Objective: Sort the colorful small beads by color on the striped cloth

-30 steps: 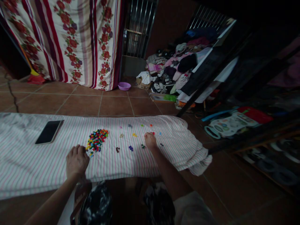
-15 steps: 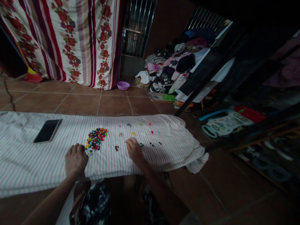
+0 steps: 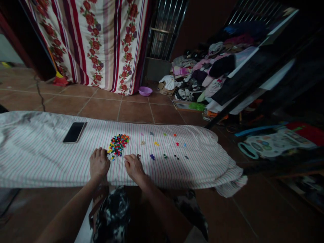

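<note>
A heap of small multicoloured pieces (image 3: pixel 118 145) lies on a striped cloth (image 3: pixel 83 162). Against the heap's lower left edge rests my left hand (image 3: pixel 99 162), fingers curled together; whatever they may hold is too small to make out. My right hand (image 3: pixel 133 166) is just right of the heap, low over the cloth, its thumb and index finger pinched, with any held piece too small to identify. Small colour-sorted groups spread to the right, among them purple pieces (image 3: pixel 152 157), yellow pieces (image 3: pixel 156 143), green pieces (image 3: pixel 165 156) and brown pieces (image 3: pixel 138 156), the last partly behind my right hand.
A phone (image 3: pixel 74 132) lies on the cloth left of the heap. Beyond the cloth, a purple basin (image 3: pixel 145 91) stands on the tiled floor beside a flowered curtain (image 3: pixel 108 47). Piled clothes (image 3: pixel 197 72) and a toy walker (image 3: pixel 268 143) are to the right.
My right hand has moved left toward the heap, uncovering the purple group. My left hand stays at the heap's edge. The whole view has shifted, with the scene now further right.
</note>
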Motion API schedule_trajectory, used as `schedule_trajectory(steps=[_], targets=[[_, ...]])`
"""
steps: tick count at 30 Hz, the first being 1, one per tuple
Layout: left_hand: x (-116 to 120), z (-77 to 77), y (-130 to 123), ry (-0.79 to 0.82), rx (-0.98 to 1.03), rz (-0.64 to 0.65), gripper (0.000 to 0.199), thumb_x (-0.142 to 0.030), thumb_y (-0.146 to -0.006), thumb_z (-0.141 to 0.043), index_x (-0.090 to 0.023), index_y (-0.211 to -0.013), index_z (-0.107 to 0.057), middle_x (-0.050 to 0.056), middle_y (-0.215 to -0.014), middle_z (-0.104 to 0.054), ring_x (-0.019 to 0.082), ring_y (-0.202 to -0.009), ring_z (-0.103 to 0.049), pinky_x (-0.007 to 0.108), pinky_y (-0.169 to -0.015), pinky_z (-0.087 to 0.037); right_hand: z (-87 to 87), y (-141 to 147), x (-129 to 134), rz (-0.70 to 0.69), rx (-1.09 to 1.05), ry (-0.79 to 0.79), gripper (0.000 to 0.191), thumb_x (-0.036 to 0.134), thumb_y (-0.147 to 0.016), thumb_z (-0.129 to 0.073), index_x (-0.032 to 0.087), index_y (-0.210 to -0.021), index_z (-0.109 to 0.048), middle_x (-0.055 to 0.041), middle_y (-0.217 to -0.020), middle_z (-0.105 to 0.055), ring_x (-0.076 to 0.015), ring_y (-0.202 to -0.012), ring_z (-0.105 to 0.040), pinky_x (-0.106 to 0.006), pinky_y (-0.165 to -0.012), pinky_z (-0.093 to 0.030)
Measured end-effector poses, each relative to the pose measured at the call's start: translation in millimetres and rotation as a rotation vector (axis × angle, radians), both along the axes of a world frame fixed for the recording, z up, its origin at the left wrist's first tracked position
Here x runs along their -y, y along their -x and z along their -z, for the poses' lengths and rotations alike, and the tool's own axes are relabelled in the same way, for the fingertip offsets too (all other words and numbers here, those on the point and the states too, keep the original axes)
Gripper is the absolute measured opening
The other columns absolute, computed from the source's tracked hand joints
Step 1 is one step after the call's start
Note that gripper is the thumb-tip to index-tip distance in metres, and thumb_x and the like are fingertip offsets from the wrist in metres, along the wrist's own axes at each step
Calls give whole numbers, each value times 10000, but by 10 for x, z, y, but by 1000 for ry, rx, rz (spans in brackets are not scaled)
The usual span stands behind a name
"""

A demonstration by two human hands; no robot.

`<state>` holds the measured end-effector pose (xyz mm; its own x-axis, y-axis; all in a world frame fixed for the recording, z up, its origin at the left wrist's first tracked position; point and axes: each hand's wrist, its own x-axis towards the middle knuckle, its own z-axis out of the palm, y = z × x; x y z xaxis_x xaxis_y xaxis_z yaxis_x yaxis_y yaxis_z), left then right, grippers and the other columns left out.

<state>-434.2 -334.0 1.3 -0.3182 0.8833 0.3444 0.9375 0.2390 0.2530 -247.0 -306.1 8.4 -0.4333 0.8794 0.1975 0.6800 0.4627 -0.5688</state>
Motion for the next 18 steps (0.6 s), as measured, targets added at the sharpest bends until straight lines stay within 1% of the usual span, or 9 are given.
schedule_trajectory(steps=[6, 11, 14, 18], targets=[[-5, 0, -4, 3, 35, -10, 292, -141, -867, -429, -148, -1082, -626, 170, -1276, -601, 328, -1275, -461, 491, -1023, -384, -4, 175, -134, 36, -29, 14, 306, 124, -905, -505, 225, -1128, -688, -72, -1058, -675, -189, -1028, -615, -307, -937, -477], [-12, 12, -5, -8, 47, -29, 286, -150, -880, -423, -151, -1082, -625, 161, -1277, -610, 321, -1268, -475, 477, -1024, -379, -21, 230, -215, 33, -67, -27, 314, 128, -917, -495, 229, -1127, -706, -73, -1017, -671, -190, -1006, -611, -319, -936, -480], [-14, 20, -5, -12, 43, -29, 291, -162, -897, -397, -142, -1081, -621, 162, -1273, -611, 323, -1272, -476, 467, -1033, -374, -27, 266, -251, 22, -66, -31, 297, 140, -919, -513, 241, -1100, -727, -68, -1010, -665, -181, -973, -615, -299, -910, -487], [-14, 32, -6, -21, 44, -28, 290, -153, -884, -418, -139, -1093, -619, 164, -1277, -610, 321, -1275, -477, 470, -1040, -373, -41, 334, -284, 10, -22, 15, 246, 195, -926, -552, 254, -1072, -741, -65, -1033, -665, -182, -963, -626, -281, -855, -501]])
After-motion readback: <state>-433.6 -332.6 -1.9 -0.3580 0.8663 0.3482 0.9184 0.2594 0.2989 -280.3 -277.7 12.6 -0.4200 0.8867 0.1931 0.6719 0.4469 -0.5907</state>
